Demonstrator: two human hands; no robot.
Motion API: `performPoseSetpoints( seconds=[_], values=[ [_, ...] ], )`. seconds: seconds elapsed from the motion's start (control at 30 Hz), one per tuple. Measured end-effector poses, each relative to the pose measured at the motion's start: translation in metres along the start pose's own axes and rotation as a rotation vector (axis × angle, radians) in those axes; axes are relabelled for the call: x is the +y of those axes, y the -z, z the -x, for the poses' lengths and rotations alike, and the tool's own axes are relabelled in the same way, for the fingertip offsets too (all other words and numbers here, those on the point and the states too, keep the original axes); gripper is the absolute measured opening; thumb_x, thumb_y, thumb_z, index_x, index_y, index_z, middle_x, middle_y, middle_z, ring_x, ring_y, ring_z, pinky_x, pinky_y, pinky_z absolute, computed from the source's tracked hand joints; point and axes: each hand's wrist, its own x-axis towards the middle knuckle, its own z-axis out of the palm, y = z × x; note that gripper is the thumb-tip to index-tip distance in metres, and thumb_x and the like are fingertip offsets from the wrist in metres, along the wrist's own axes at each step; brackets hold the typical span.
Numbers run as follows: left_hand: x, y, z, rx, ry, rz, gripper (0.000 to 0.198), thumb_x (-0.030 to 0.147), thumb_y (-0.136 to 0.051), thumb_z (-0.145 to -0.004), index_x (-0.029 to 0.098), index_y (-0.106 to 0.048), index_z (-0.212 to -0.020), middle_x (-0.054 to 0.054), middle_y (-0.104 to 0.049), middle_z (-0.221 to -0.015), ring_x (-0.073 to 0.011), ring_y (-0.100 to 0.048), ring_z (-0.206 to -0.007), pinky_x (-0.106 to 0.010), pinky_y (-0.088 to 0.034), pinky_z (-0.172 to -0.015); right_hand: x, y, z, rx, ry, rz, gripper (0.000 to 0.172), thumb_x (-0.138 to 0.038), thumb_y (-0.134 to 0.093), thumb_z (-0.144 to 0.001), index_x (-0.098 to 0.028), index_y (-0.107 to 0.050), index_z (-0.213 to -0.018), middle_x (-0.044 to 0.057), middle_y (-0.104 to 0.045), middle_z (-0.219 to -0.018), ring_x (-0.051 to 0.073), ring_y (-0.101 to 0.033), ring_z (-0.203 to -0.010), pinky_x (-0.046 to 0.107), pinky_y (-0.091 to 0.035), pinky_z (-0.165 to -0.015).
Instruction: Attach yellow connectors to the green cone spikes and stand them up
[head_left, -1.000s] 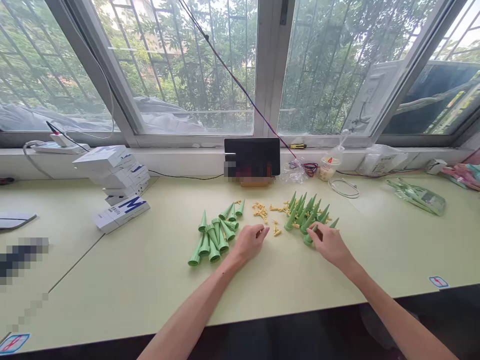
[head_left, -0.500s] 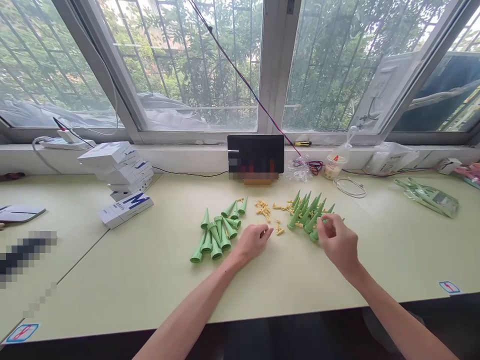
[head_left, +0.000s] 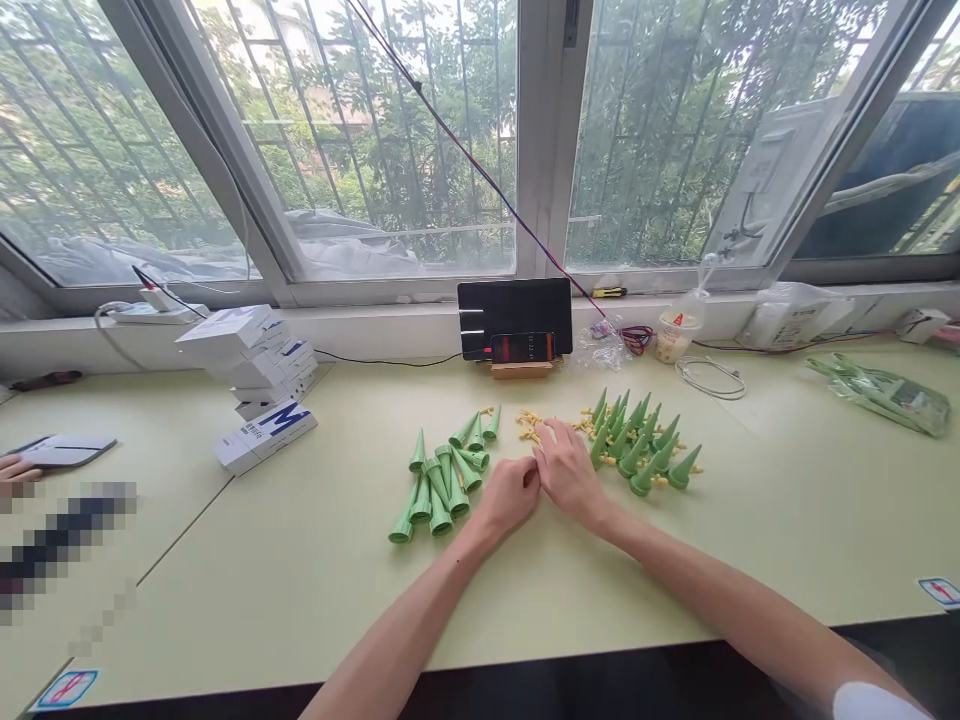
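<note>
My left hand (head_left: 511, 492) rests closed on the table, just right of a loose group of green cones (head_left: 441, 480); whatever its curled fingers hold is hidden. Against it lies my right hand (head_left: 564, 462), its fingers reaching forward over small yellow pieces (head_left: 528, 418); nothing can be made out in it. To the right, several green cones (head_left: 631, 440) stand upright in a cluster, with yellow pieces around their bases. The cones on the left mostly lie tilted or on their sides, some with open ends facing me.
White boxes (head_left: 266, 435) are stacked at the left. A dark screen (head_left: 514, 305) with a phone in front stands at the back. A cup (head_left: 677, 335), a white cable (head_left: 711, 377) and a plastic bag (head_left: 885, 392) lie right. Another person's hand (head_left: 16, 468) is at far left.
My right hand has moved left from the upright cones to beside my left hand. My left hand stays closed in nearly the same place. The view has shifted slightly.
</note>
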Motion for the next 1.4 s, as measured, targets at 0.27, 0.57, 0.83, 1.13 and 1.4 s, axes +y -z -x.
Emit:
performPoseSetpoints(
  seconds=[0.27, 0.57, 0.83, 1.13, 1.4],
  values=[
    [0.003, 0.001, 0.001, -0.004, -0.001, 0.01, 0.022, 0.013, -0.047, -0.08, 0.018, -0.04, -0.06, 0.004, -0.045, -0.053, -0.0091, -0.033, -0.049, -0.024, -0.027, -0.054, 0.018, -0.036, 0.005, -0.02, -0.134, 0.088, 0.046, -0.034, -0.045, -0.097, -0.009, -0.049, -0.137, 0.023, -0.038, -0.145, 0.035, -0.032, -0.138, 0.047, -0.034, -0.11],
    [0.003, 0.003, 0.002, -0.025, 0.012, 0.019, 0.022, 0.015, -0.046, -0.081, 0.019, -0.039, -0.06, 0.003, -0.046, -0.054, -0.0095, -0.036, -0.051, -0.024, -0.028, -0.055, 0.017, -0.047, -0.018, -0.053, -0.174, 0.076, 0.045, -0.028, -0.047, -0.096, -0.004, -0.05, -0.134, 0.028, -0.039, -0.146, 0.036, -0.03, -0.14, 0.049, -0.029, -0.112],
    [0.004, 0.003, 0.003, -0.057, 0.012, 0.035, 0.024, 0.019, -0.045, -0.085, 0.018, -0.043, -0.062, 0.004, -0.047, -0.054, -0.0097, -0.036, -0.049, -0.023, -0.028, -0.054, 0.021, -0.05, -0.021, -0.075, -0.25, 0.012, 0.043, -0.031, -0.049, -0.093, -0.006, -0.052, -0.128, 0.028, -0.043, -0.141, 0.037, -0.034, -0.137, 0.052, -0.031, -0.11],
    [0.004, 0.003, 0.005, -0.072, 0.016, 0.033, 0.022, 0.018, -0.045, -0.084, 0.018, -0.046, -0.063, 0.003, -0.049, -0.054, -0.0101, -0.038, -0.05, -0.023, -0.027, -0.054, 0.028, -0.041, -0.019, -0.118, -0.303, 0.012, 0.054, -0.044, -0.048, -0.094, -0.005, -0.049, -0.133, 0.028, -0.041, -0.141, 0.039, -0.032, -0.138, 0.05, -0.029, -0.109],
    [0.008, 0.004, 0.005, -0.078, 0.001, 0.013, 0.024, 0.018, -0.046, -0.085, 0.019, -0.043, -0.061, 0.003, -0.048, -0.054, -0.0106, -0.038, -0.05, -0.024, -0.028, -0.055, 0.033, -0.046, -0.019, -0.177, -0.188, 0.003, 0.052, -0.042, -0.046, -0.096, -0.008, -0.05, -0.135, 0.026, -0.044, -0.141, 0.037, -0.036, -0.135, 0.051, -0.028, -0.111]
  ],
)
